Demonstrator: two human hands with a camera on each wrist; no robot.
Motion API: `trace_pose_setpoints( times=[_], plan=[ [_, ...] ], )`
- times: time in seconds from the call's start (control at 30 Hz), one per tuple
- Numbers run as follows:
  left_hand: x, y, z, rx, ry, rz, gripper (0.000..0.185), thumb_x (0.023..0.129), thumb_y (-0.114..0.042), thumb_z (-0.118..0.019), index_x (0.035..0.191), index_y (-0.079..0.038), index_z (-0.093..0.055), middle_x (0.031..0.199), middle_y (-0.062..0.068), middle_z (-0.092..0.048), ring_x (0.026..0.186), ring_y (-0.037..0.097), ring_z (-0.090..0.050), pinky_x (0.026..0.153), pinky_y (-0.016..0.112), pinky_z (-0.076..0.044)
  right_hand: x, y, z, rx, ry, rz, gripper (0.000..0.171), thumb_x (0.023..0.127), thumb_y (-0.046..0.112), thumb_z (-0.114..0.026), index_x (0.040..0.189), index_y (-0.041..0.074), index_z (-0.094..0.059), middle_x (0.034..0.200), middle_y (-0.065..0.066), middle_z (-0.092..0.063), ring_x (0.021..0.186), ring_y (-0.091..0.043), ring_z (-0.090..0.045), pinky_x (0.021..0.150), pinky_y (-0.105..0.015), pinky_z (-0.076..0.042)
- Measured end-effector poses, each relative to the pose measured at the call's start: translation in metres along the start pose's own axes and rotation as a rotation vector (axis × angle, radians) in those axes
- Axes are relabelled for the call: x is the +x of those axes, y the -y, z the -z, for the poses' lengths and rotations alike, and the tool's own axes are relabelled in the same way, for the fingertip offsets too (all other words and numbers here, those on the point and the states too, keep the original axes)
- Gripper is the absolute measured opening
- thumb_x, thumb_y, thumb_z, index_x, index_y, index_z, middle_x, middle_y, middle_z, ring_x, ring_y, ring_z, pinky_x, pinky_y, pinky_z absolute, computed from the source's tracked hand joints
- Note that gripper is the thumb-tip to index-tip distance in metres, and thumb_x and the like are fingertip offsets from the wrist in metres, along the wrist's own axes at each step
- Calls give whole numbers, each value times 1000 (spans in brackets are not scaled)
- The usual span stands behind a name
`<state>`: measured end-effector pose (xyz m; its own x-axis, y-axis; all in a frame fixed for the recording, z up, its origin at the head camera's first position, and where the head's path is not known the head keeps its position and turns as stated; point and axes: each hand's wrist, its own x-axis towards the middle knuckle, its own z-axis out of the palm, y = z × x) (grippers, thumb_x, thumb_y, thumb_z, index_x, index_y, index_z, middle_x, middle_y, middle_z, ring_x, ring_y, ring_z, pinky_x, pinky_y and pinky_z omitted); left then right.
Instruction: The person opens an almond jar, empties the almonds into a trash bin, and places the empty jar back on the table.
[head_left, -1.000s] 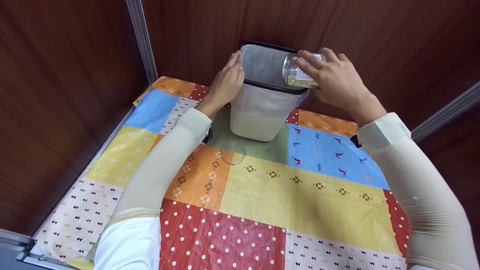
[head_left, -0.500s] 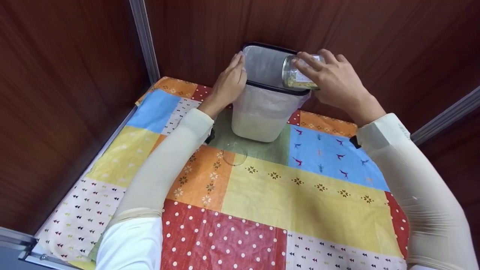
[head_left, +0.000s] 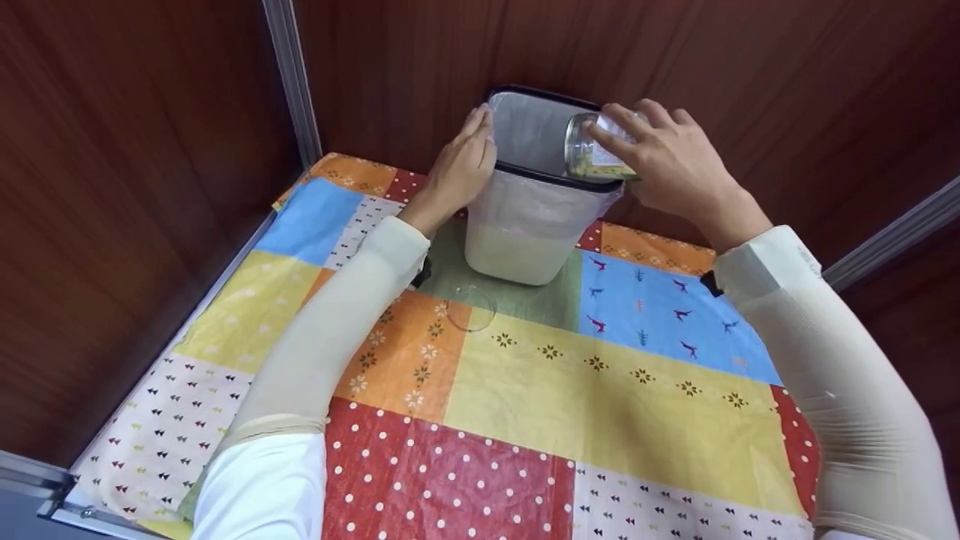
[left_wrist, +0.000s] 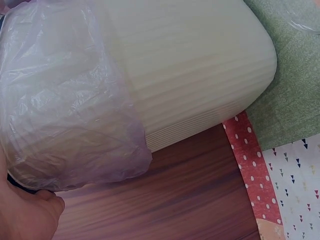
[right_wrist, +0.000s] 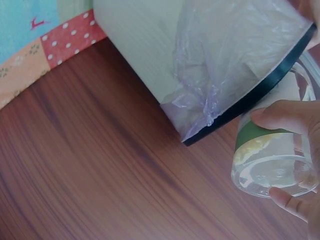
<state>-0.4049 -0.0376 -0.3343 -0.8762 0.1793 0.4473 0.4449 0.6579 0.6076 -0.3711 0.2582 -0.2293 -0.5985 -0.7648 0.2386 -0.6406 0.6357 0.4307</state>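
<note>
A small cream waste bin (head_left: 517,240) lined with a thin plastic bag stands at the back of the table against the wooden wall. My left hand (head_left: 461,169) rests flat against its left side at the rim, fingers straight; the left wrist view shows the hand (left_wrist: 27,215) touching the bag (left_wrist: 65,110). My right hand (head_left: 664,161) grips a glass jar (head_left: 589,154) lying on its side, mouth over the bin's black rim (head_left: 551,178). The jar (right_wrist: 270,160) has a green label and yellowish contents; the right wrist view shows my fingers (right_wrist: 292,117) around it.
A clear round lid (head_left: 469,308) lies on the patchwork tablecloth (head_left: 615,405) just in front of the bin. Dark wooden walls (head_left: 135,187) with metal corner strips close in the table at left, back and right.
The jar has tipped slightly further over the bin's opening. My left hand stays against the bin's side, and the bin has not shifted.
</note>
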Motion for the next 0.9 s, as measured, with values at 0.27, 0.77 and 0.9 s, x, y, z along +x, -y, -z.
trace_pose_setpoints(
  times=[0.27, 0.77, 0.9],
  plan=[
    [1, -2, -2, 2, -8, 1, 55, 109, -25, -32, 157, 1, -29, 168, 11, -21, 155, 15, -13, 119, 16, -9, 1, -2, -2, -22, -13, 26, 100, 78, 0, -78, 161, 30, -30, 160, -17, -36, 136, -49, -40, 99, -70, -42],
    [3, -6, -4, 7, 0, -2, 55, 109, -25, -31, 158, 0, -28, 168, 10, -21, 155, 13, -13, 119, 17, -11, 1, -4, 0, -41, 35, 16, 98, 80, -2, -72, 162, 29, -28, 162, -18, -33, 138, -49, -36, 103, -71, -40],
    [3, -5, -3, 11, -1, -7, 55, 109, -25, -31, 158, 1, -29, 168, 11, -21, 155, 14, -13, 119, 17, -11, 2, -5, 0, -53, 44, 18, 95, 83, -3, -68, 162, 29, -27, 162, -18, -32, 139, -50, -36, 104, -70, -38]
  ],
)
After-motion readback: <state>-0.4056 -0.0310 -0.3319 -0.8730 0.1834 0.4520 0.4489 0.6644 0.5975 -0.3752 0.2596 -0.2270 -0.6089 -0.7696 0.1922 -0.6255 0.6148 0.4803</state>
